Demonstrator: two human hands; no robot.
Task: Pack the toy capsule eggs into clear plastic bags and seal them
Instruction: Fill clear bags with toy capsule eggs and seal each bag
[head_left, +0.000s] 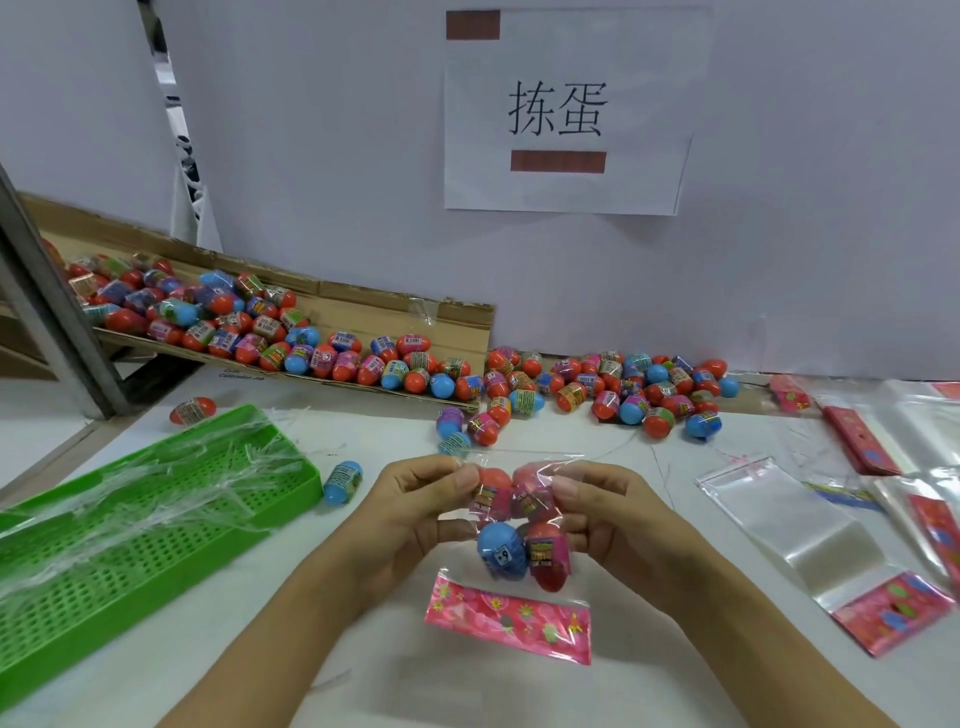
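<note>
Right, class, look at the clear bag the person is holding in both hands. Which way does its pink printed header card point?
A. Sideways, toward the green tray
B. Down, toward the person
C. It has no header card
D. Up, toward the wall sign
B. Both the left hand and the right hand pinch the bag near its open edge, so the pink header card hangs lowest, nearest the person.

Frame center: left hand (415, 499) & right hand (602, 512) pinch a clear bag (519, 519) w/ four capsule eggs (501, 553) inside, pink header card (509, 618) hanging at its bottom. Lower left: green tray (130, 525) w/ plastic strips. Loose eggs (613, 389) across mid frame, more on cardboard (363, 312) upper left. Empty bags (810, 535) at right
</note>
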